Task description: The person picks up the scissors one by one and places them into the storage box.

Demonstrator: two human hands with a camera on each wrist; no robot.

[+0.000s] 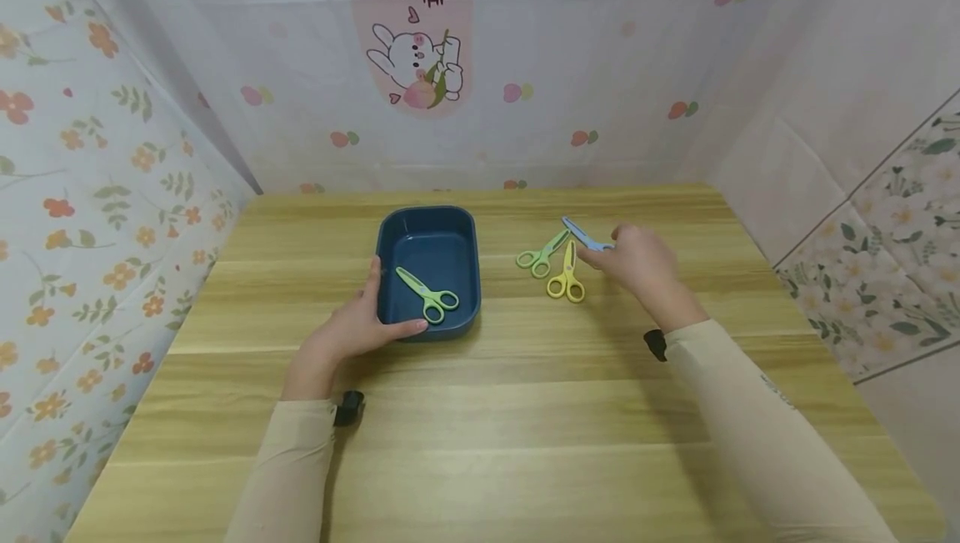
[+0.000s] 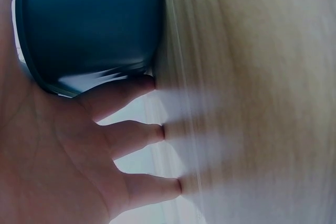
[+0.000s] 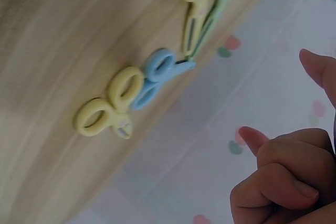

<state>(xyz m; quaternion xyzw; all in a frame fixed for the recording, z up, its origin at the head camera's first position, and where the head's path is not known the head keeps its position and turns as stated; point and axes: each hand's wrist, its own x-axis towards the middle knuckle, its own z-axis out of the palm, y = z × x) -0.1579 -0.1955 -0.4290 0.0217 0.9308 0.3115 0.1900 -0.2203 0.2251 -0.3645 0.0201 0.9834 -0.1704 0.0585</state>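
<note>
A dark blue box stands with green scissors lying inside. My left hand rests against its near left corner, thumb along the near rim; in the left wrist view its straight, spread fingers reach down to the table. On the right, my right hand is beside the handles of blue scissors. In the right wrist view it appears apart from them, thumb and index finger separated, other fingers curled, holding nothing. Another yellow pair lies beside the blue one, hidden in the head view.
Left of the blue scissors lie green scissors and yellow scissors, tips close together. The wood-grain table ends at a printed curtain behind, with patterned curtains along both sides.
</note>
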